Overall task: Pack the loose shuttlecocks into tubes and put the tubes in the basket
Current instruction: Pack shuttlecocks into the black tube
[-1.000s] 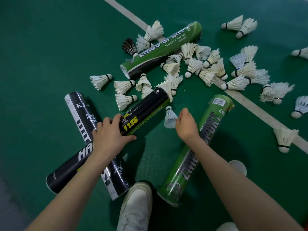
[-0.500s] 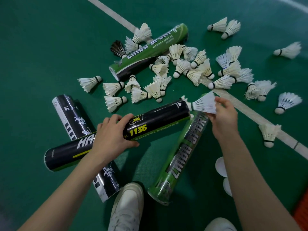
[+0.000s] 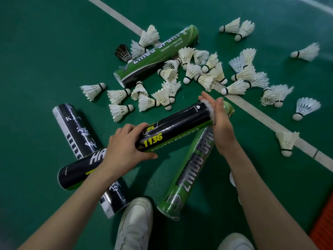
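My left hand grips the middle of a black tube marked 1136, held level above the floor. My right hand presses its flat palm and straight fingers against the tube's open right end, where white shuttlecock feathers show at the mouth. Several loose white shuttlecocks lie scattered on the green floor beyond the tube. One black shuttlecock lies by the far green tube.
A second green tube lies under the held tube, and a black-and-white tube lies at the left. My white shoes are at the bottom. White court lines cross the floor. An orange edge shows at the bottom right.
My right hand picked a shuttlecock off the floor, brought it to the tube's open end and pushed it in; the palm now presses on the mouth. The left hand raised the tube level.
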Demonstrator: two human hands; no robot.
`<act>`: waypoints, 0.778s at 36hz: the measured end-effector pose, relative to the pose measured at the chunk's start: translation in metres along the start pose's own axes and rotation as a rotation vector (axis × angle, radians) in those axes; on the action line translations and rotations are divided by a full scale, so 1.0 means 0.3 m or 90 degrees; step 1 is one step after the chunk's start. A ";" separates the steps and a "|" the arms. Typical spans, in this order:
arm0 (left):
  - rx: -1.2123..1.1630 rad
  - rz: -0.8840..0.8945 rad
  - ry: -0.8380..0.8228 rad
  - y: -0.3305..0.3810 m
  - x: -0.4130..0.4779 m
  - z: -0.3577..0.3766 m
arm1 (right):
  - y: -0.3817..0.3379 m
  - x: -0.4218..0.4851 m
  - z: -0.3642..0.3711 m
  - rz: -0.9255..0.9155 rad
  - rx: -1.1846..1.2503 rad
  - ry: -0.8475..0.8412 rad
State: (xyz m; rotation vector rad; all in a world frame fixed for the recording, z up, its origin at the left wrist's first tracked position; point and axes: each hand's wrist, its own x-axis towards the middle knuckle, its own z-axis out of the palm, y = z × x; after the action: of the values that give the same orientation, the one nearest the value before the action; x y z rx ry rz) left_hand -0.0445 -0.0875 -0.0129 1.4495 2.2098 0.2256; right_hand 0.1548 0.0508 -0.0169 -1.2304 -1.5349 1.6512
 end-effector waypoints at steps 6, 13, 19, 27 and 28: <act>-0.019 -0.061 0.003 -0.029 0.020 -0.002 | -0.017 0.053 0.069 0.027 -0.065 -0.063; 0.027 -0.166 0.045 -0.097 0.084 -0.028 | 0.060 0.219 0.127 0.095 -0.207 0.016; 0.017 -0.240 0.041 -0.166 0.099 -0.047 | 0.101 0.327 0.175 0.005 -0.562 -0.175; -0.019 -0.278 0.029 -0.200 0.108 -0.031 | 0.081 0.437 0.291 -0.120 -0.819 -0.219; -0.023 -0.279 0.032 -0.200 0.109 -0.032 | 0.083 0.438 0.299 -0.149 -0.843 -0.194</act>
State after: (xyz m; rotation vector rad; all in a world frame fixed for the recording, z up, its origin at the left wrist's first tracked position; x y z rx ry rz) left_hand -0.1086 -0.0824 -0.0380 0.9152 2.4824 0.1522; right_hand 0.0246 0.1211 -0.0798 -1.2499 -3.0027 0.5277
